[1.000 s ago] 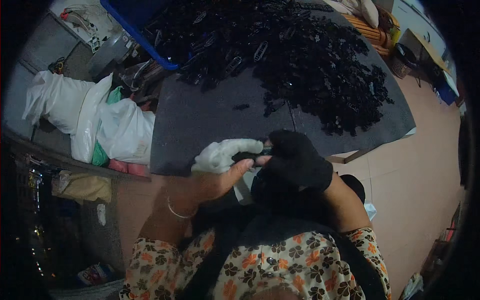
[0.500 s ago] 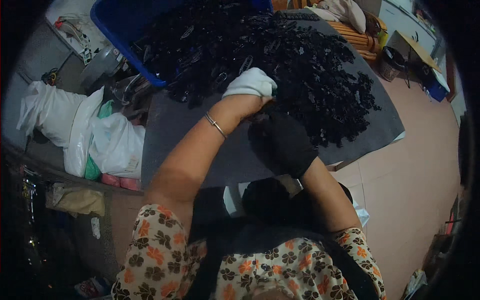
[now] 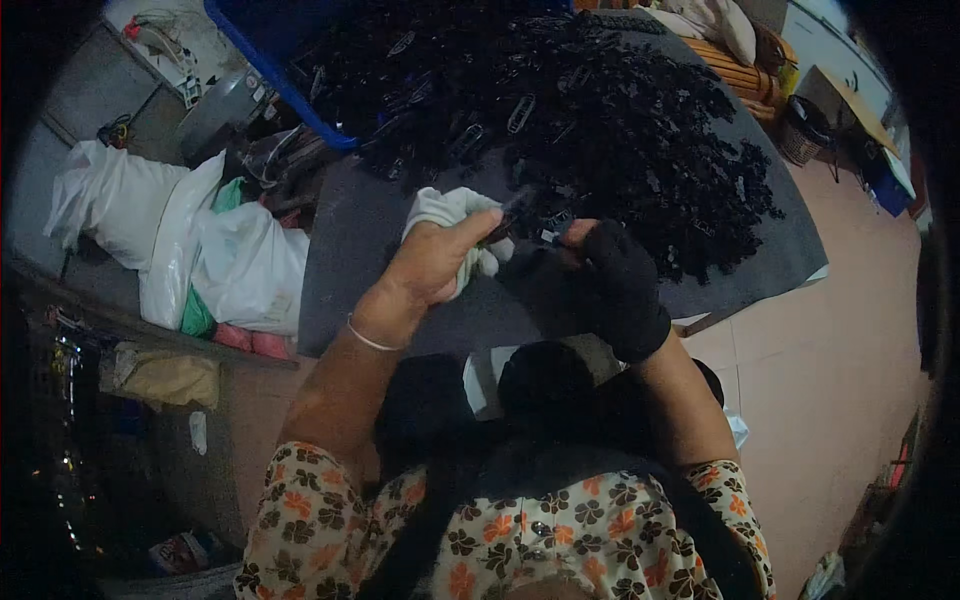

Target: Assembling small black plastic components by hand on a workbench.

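the left hand [image 3: 432,262] is curled closed around a bunched white cloth [image 3: 448,212], with its thumb and forefinger also pinching a small dark clip [image 3: 512,212] at the near edge of the heap. a thin metal bangle [image 3: 368,338] sits on that wrist. the right hand [image 3: 608,285] wears a black knit glove and is drawn in toward the left one, its bare fingertips [image 3: 578,232] closed on the same small clip or on another just beside it; which of the 2 cannot be told, since the dark parts merge there. both hands meet above the front part of the grey tabletop [image 3: 345,250], close to the person's chest.

behind the hands a large pile of black clips [image 3: 610,130] spreads over most of the tabletop, reaching to its far and right edges. a few pieces in it catch the light and read as looped wire shapes. at the far left of the pile stands a blue crate [image 3: 272,72], its corner touching the heap.

left of the tabletop, white plastic bags [image 3: 170,240] lie slumped together, with a bit of green and pink showing under them. far right, on the tan floor [image 3: 830,400], there is a dark woven basket [image 3: 806,130]. the person's floral sleeves [image 3: 320,520] fill the lower edge.
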Demonstrator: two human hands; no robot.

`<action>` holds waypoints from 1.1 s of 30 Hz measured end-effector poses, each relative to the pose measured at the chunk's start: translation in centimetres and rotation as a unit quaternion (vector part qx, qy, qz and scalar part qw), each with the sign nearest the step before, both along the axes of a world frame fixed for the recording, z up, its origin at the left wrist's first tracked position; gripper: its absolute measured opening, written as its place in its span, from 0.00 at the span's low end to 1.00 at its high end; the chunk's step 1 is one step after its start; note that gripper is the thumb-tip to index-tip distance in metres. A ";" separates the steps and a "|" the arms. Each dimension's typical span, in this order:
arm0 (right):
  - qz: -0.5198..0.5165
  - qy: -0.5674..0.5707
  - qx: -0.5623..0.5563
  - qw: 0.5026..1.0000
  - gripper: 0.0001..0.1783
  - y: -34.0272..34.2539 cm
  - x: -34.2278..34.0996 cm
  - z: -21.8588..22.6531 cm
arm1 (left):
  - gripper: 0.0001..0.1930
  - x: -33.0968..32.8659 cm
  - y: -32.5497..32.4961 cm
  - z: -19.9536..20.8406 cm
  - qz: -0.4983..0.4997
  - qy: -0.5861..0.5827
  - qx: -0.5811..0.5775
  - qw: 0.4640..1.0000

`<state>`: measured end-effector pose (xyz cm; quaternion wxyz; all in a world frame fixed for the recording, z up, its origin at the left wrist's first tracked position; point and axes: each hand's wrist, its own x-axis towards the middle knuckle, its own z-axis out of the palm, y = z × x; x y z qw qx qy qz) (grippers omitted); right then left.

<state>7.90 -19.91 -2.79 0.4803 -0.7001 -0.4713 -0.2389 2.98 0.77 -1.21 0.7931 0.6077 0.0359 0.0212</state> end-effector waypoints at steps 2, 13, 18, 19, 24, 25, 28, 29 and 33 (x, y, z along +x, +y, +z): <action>0.016 -0.012 0.001 1.000 0.17 0.2 -0.2 -0.5 | 0.05 -1.1 -1.2 0.6 0.016 -0.004 -0.054 0.998; 0.032 -0.064 -0.008 0.997 0.18 -0.5 -0.5 -0.7 | 0.14 -3.3 -1.8 2.2 -0.092 0.033 -0.116 0.988; -0.052 0.087 0.044 0.994 0.10 0.0 -1.2 -1.3 | 0.16 -4.0 -2.9 1.8 -0.028 0.013 -0.067 0.997; -0.053 0.087 0.044 0.994 0.10 0.1 -1.5 -1.2 | 0.15 -4.2 -3.2 1.6 -0.008 0.003 -0.050 0.999; 0.164 0.578 0.062 0.797 0.04 0.4 -2.8 -0.1 | 0.16 -5.5 -5.4 2.3 0.068 -0.173 0.541 0.820; 0.163 0.577 0.063 0.798 0.04 0.5 -2.9 -0.3 | 0.17 -5.7 -6.0 2.0 0.089 -0.232 0.599 0.762; 0.195 0.519 0.097 0.827 0.05 0.8 -3.5 -0.7 | 0.18 -6.0 -5.8 1.8 0.094 -0.252 0.573 0.774; 0.184 0.513 0.072 0.835 0.06 0.9 -3.6 -0.4 | 0.17 -6.1 -5.4 1.7 0.095 -0.265 0.600 0.749; 0.017 0.183 0.022 0.983 0.13 0.5 -2.8 0.4 | 0.12 -6.6 -5.2 2.7 0.041 -0.061 0.370 0.926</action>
